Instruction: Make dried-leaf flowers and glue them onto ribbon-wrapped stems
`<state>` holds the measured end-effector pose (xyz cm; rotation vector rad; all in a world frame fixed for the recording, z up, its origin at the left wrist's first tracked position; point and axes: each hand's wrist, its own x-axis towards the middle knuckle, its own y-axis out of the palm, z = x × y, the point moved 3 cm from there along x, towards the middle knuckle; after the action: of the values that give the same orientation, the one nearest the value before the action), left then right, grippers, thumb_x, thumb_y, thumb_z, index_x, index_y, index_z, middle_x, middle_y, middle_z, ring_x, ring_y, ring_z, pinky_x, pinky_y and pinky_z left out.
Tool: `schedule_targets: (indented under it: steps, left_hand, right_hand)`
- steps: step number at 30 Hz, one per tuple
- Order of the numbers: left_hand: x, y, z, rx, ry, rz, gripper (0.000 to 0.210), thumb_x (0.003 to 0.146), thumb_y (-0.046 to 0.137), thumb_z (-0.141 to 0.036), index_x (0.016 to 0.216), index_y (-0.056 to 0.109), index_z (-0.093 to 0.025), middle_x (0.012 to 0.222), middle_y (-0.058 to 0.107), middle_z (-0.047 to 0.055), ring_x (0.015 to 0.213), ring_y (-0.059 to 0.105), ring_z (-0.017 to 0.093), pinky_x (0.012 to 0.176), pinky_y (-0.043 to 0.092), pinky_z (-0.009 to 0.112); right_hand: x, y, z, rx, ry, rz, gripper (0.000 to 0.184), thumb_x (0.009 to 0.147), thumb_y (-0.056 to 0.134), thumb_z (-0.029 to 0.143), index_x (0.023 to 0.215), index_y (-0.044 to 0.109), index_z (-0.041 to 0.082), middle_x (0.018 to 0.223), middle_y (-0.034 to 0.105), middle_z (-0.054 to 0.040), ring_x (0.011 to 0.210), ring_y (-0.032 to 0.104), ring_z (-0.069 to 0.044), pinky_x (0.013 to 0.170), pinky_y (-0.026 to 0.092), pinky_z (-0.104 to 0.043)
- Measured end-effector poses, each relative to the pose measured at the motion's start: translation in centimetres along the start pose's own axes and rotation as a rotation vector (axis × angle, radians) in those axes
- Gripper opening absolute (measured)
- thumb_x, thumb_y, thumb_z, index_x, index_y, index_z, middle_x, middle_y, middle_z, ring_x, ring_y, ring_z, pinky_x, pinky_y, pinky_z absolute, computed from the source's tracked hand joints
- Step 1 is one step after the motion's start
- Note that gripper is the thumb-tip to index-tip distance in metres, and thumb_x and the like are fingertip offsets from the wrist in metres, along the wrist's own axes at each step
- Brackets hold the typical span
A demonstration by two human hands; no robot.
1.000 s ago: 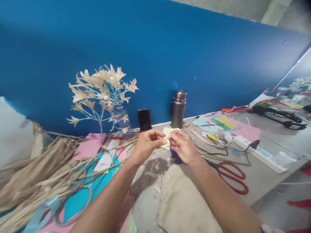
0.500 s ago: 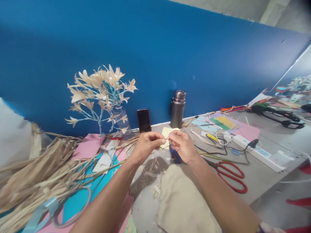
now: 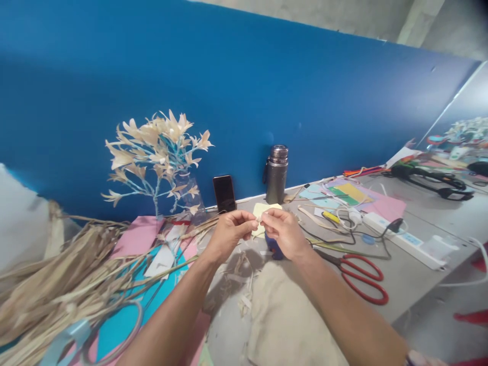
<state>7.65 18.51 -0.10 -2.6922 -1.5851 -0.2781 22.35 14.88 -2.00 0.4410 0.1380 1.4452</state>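
Note:
My left hand (image 3: 233, 231) and my right hand (image 3: 282, 231) meet in a pinch above the table, fingertips almost touching. Between them is something small and pale, too small to name. A yellow paper (image 3: 260, 209) lies behind my fingertips. Partly hidden under my right hand stands a small dark blue object (image 3: 273, 247). Pale husk scraps (image 3: 244, 274) are scattered on the table below my hands, beside a folded beige cloth (image 3: 290, 315). Red-handled scissors (image 3: 362, 274) lie to the right of my right forearm.
Husk flowers (image 3: 160, 147) stand at the back left, near a phone (image 3: 224, 194) and a thermos (image 3: 277, 175). Dried husks (image 3: 57, 269) and a grey ring (image 3: 133, 330) lie left. A power strip (image 3: 404, 241) with cables sits right.
The view has shifted slightly. Both hands stay pinched together in nearly the same place, with the fingers slightly rearranged.

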Motion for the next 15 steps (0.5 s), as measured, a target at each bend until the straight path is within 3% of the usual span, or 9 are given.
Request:
schedule_targets:
  steps: [7,15]
  left_hand:
    - [0.03,-0.19,0.18,-0.016,-0.026,0.013,0.027,0.061,0.088,-0.030,0.076,0.073,-0.013,0.061,0.064,0.001,0.051,0.051,0.009,0.052,0.041,0.022]
    - [0.09,-0.39,0.41,0.002,-0.027,0.002,0.022,0.066,0.084,-0.026,0.080,0.073,-0.014,0.059,0.062,0.000,0.051,0.050,0.008,0.051,0.039,0.021]
  right_hand:
    - [0.04,-0.11,0.00,-0.042,-0.022,-0.032,0.029,0.070,0.080,0.041,0.063,0.066,0.017,0.050,0.043,0.0051,0.046,0.030,-0.006,0.044,0.018,-0.022]
    - [-0.07,-0.01,0.05,-0.096,-0.030,-0.041,0.029,0.071,0.077,0.041,0.060,0.065,0.017,0.047,0.041,0.0059,0.045,0.030,-0.006,0.044,0.019,-0.023]
